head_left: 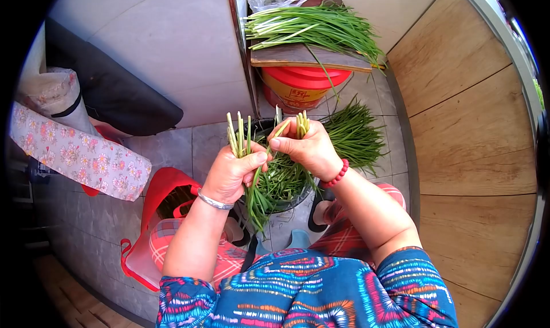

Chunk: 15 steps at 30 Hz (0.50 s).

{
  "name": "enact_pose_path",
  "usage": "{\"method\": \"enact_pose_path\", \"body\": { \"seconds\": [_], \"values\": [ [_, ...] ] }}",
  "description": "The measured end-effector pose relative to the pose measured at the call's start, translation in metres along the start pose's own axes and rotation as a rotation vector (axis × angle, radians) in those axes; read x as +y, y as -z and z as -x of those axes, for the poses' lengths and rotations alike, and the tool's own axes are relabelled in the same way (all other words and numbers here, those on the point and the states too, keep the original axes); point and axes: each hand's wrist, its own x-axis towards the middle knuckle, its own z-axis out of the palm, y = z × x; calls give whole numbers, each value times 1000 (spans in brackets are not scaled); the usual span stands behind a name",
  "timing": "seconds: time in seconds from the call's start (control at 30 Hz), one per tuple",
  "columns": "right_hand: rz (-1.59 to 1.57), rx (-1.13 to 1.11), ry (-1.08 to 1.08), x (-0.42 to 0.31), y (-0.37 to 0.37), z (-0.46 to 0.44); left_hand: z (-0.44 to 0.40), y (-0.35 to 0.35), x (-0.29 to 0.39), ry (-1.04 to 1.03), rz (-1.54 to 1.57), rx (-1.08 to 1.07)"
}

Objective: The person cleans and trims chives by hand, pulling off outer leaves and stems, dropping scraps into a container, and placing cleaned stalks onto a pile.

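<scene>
My left hand (236, 170), with a silver bangle at the wrist, is closed around a small bunch of garlic chives (238, 134). Their pale stem ends point up and green leaves hang below the fist. Close beside it, my right hand (309, 146), wearing a red bead bracelet, grips more chive stems (302, 123). Its thumb and forefinger pinch at a stalk between the hands. Both hands are above a dark bin (299, 203) that holds green chive scraps (281, 182). What the right palm hides I cannot make out.
A large pile of chives (321, 30) lies on a wooden board (309, 56) over a red bucket (301, 87). More chives (354, 134) lie on the tiled floor, right of the bin. A red bag (152, 213) stands left; wooden panels (475, 139) line the right.
</scene>
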Motion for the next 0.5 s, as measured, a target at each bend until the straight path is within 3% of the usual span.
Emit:
{"method": "enact_pose_path", "body": {
  "seconds": [0.1,0.5],
  "values": [
    [25,-13,61,8,2,0,1,-4,4,-83,-162,77],
    [-8,18,-83,-5,4,0,4,-4,6,-103,-177,122]
  ]
}}
